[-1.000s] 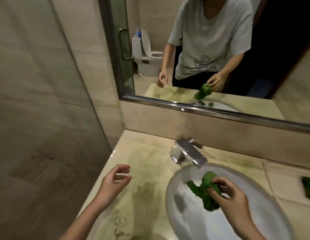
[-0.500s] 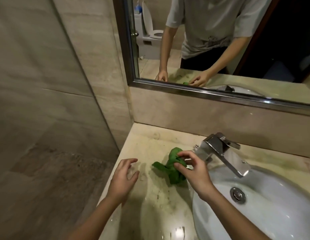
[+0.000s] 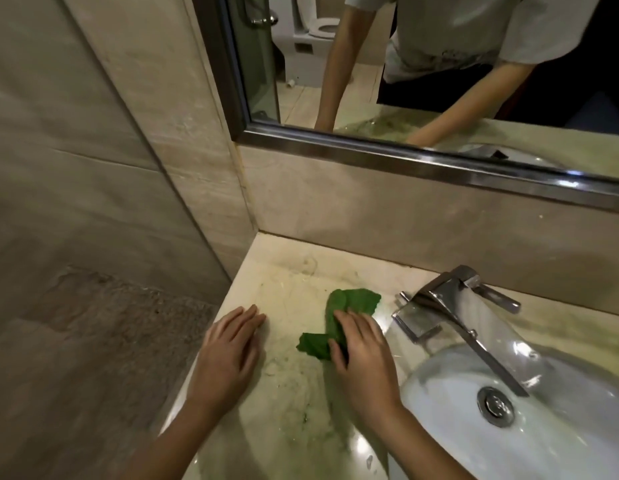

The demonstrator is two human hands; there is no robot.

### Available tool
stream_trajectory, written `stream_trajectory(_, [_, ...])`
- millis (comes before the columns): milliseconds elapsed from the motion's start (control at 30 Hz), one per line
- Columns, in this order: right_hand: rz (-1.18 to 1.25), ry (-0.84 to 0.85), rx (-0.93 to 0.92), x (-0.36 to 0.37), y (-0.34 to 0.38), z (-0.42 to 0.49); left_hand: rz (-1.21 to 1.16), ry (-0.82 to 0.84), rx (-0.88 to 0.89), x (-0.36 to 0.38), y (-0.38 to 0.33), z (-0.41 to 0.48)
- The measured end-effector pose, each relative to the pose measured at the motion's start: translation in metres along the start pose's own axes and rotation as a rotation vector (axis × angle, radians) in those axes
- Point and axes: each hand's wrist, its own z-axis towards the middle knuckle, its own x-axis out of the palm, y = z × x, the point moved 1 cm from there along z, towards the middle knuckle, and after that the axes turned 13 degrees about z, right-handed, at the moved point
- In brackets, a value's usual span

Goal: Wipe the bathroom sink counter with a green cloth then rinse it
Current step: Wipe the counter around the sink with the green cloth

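Observation:
The green cloth [image 3: 346, 311] lies crumpled on the beige stone counter [image 3: 294, 275], left of the tap. My right hand [image 3: 361, 355] presses flat on the cloth's near part with straight fingers. Palm down on the counter near its left edge rests my left hand [image 3: 228, 351], a short way left of the cloth and apart from it. The white sink basin [image 3: 453, 420] with its metal drain [image 3: 495, 406] sits to the right. Greenish stains mark the counter in front of the cloth.
A chrome tap [image 3: 450, 310] with a side lever stands behind the basin. A framed mirror [image 3: 422, 157] runs along the back wall above a stone splashback. A tiled wall [image 3: 93, 168] closes off the counter's left side.
My right hand carried the cloth from over the basin to the counter left of the tap and now presses it flat. My left hand lowered onto the counter.

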Motion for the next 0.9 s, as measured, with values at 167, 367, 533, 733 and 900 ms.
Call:
stream_trajectory(167, [0.22,0.113,0.041,-0.012,-0.002,0.003,-0.019,0.01,-0.008,-0.001,-0.001,0.0])
stream_trajectory(367, [0.196,-0.049,0.034,0.004,-0.001,0.011,-0.022,0.024,-0.012,0.0,-0.001,0.0])
stream_trajectory(533, [-0.089,0.102,-0.076,0.021,0.001,-0.007,-0.022,0.013,0.027,-0.002,0.003,0.0])
stream_trajectory(733, [-0.099,0.084,0.078,0.004,-0.007,-0.004,0.043,0.057,0.171,-0.008,0.014,0.052])
stream_trajectory(900, [-0.162,0.123,0.082,0.034,0.006,0.047,0.064,0.12,0.182,0.016,0.022,0.07])
